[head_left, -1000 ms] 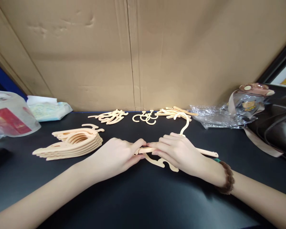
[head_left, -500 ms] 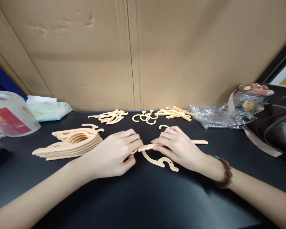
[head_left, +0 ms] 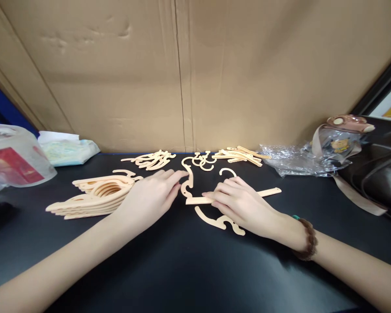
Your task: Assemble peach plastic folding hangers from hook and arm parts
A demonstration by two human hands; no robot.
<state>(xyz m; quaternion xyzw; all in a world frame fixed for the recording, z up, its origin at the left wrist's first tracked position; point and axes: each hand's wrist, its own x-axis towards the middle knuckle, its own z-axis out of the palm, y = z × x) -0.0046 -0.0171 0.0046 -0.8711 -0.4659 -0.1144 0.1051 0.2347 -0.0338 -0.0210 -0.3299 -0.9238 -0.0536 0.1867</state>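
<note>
My left hand (head_left: 159,187) is closed at its fingertips on a curved beige hanger arm (head_left: 188,184), which stands out beyond the thumb and forefinger. The lower end of that arm meets or nearly meets the left end of a straight slotted hanger bar (head_left: 195,201). Across the middle of the bar lies my right hand (head_left: 236,202), its fingers wrapped on it and hiding part of it. Just behind the right knuckles a hanger hook (head_left: 228,171) shows partly. Another curved hanger arm (head_left: 213,222) rests on the table in front, below the bar.
Left of my hands is a stack of folded hangers (head_left: 97,198). Along the back lie piles of curved arms (head_left: 154,160), hooks (head_left: 204,161) and straight bars (head_left: 241,155). Clear plastic wrap (head_left: 280,161) and a dark bag (head_left: 374,161) are at right; a tissue pack (head_left: 69,151) is at left.
My left hand has drawn back left from the bar's end and turned the curved arm so that it points away. The bar has tilted slightly under my right hand.
</note>
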